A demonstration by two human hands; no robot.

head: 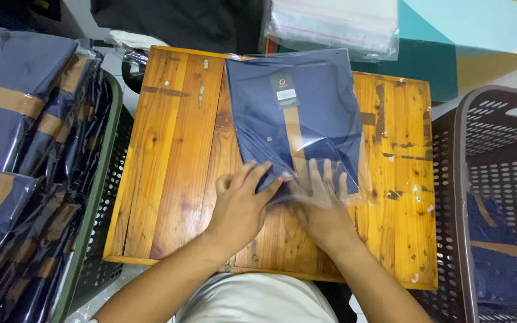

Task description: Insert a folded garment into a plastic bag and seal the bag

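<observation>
A folded navy garment (pixel 306 113) with a tan stripe and a small dark tag lies in a clear plastic bag on the wooden board (pixel 175 155). My left hand (pixel 240 203) rests flat on the near left corner of the bag, fingers spread. Beside it, my right hand (pixel 321 203) presses on the bag's near edge, fingers apart over the plastic flap. Neither hand grips anything; both are flat on the bag.
A green-rimmed basket (pixel 100 179) at the left holds several bagged navy garments (pixel 13 137). At the right stands a dark perforated basket (pixel 462 197) with one garment inside. A stack of clear bags (pixel 336 24) and a teal box (pixel 468 42) lie beyond the board.
</observation>
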